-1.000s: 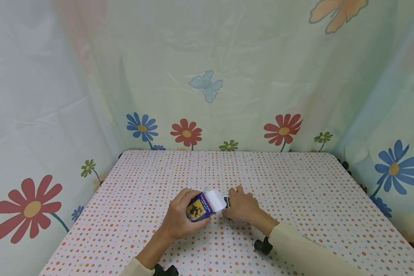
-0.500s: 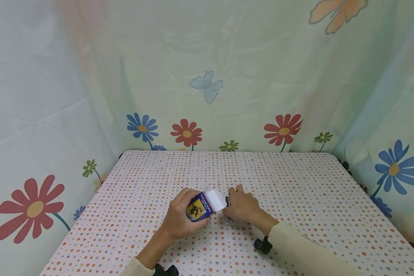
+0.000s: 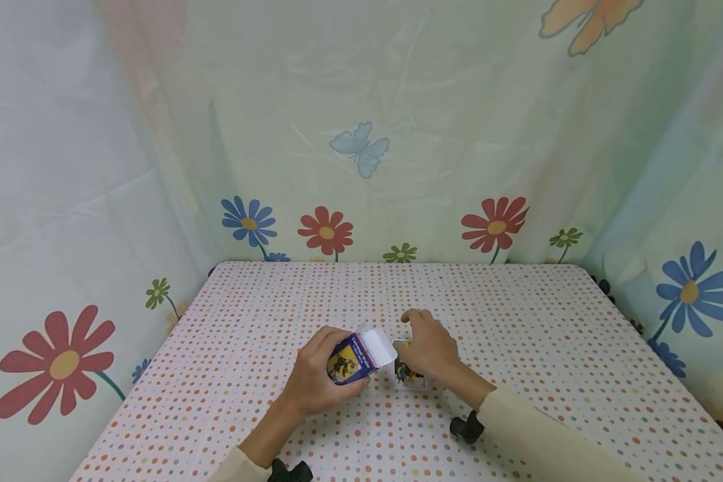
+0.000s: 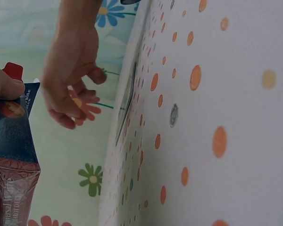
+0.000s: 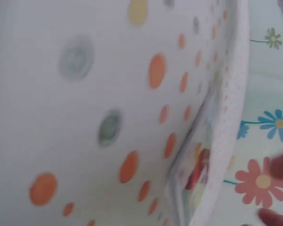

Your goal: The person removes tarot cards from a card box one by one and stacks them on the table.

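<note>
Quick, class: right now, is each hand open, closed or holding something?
Left hand: holding the blue box.
Right hand: open, fingers loosely bent, holding nothing, above the picture card.

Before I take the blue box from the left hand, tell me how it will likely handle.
The blue box in the left hand is probably fairly stiff but easily dented: it looks box-shaped, with walls like thin card. The white flap stands open, so it would likely bend at a touch. Flat faces suggest the box would slide rather than roll.
</note>
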A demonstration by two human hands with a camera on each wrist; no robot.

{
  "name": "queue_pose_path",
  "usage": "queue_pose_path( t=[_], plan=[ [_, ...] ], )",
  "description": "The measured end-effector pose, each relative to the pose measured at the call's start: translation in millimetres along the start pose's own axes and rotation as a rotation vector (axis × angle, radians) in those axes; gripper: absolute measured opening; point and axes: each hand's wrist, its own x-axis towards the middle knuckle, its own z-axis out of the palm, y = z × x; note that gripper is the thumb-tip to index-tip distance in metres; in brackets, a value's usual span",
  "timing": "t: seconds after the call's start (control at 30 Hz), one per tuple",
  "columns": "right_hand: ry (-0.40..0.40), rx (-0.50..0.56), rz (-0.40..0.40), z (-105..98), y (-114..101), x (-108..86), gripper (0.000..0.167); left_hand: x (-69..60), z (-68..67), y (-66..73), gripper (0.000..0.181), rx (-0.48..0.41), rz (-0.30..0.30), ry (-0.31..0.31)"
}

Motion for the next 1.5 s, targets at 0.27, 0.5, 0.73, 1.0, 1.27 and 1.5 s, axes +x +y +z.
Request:
queue_pose_path(
  t=[0.27,0.5,0.73,1.0,1.27,1.5],
  plan=[
    [0.319,0.360,-0.280,-14,-11,-9.9,0.012,-0.1,1.9,-1.0,0.068,0.000,-0.009,-0.009],
    [0.307,0.510,-0.392,-16,-25,-19.7,0.012,4.0,5.5,-1.0,0.069,0.010,0.003,-0.037],
    [0.138,0.485,-0.351,-16,-35,-25.2,0.014,6.3,5.5,0.1,0.067,0.017,0.024,-0.038],
    [-0.069,0.526,-0.227,-13,-40,-26.6,0.018,3.9,5.3,-0.4,0.066,0.016,0.018,-0.034],
    [-0.122,0.632,-0.137,-12,-41,-28.0,0.014,3.9,3.2,0.9,0.064,0.011,0.026,-0.031],
    [-0.173,0.706,-0.101,-11,-36,-28.7,0.012,4.6,2.6,2.0,0.063,0.008,0.031,-0.027]
  ],
)
